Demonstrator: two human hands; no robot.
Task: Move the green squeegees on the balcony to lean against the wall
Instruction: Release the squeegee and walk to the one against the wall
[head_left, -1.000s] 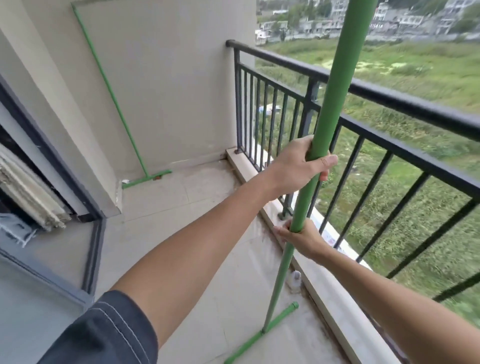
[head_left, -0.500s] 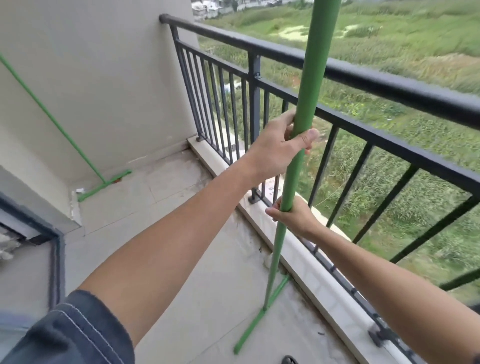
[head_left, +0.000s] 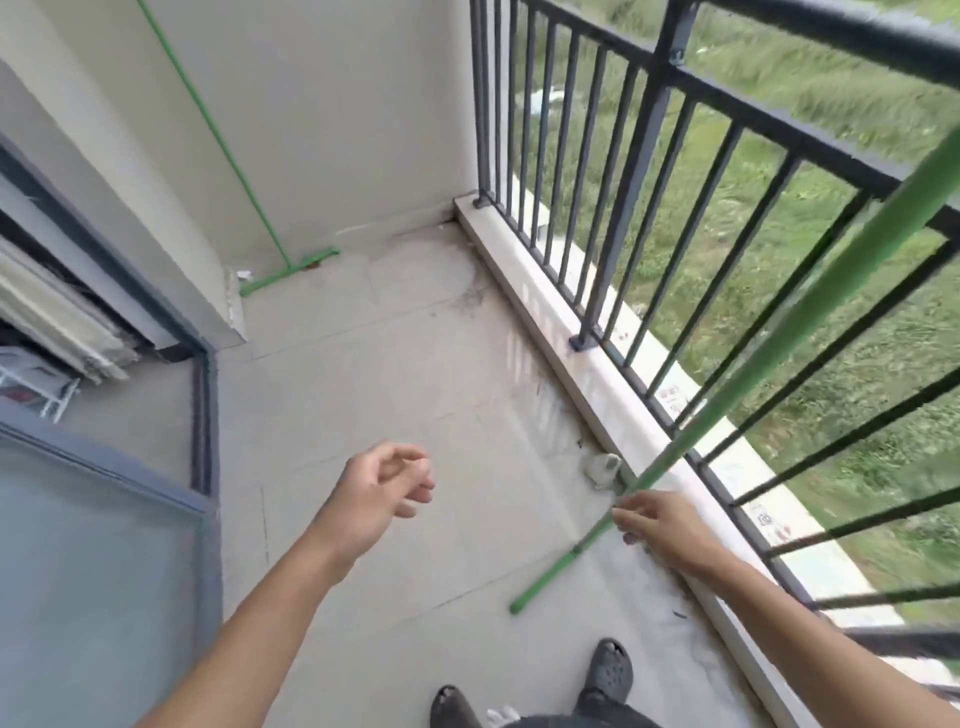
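The fingers (head_left: 631, 506) of the right hand (head_left: 667, 527) are touching the low part of a green squeegee pole (head_left: 789, 343), loosely curled beside it rather than wrapped round it; whether they are gripping it I cannot tell. The left hand (head_left: 376, 491) is hanging free over the floor (head_left: 363, 389), fingers half curled, holding nothing.

The pole is slanting up to the right, crossing in front of the dark railing (head_left: 639, 156) and blurring near the frame's edge. Its slim green head bar (head_left: 543, 584) is resting on the floor just beside the pale curb (head_left: 524, 280) under the railing. A small whitish object (head_left: 602, 467) is lying against that curb.

A second green squeegee (head_left: 228, 156) is leaning against the beige wall (head_left: 337, 104) in the far corner, its head (head_left: 288, 270) sitting on the floor at the wall's foot. Two dark shoes (head_left: 605, 670) are showing at the bottom.
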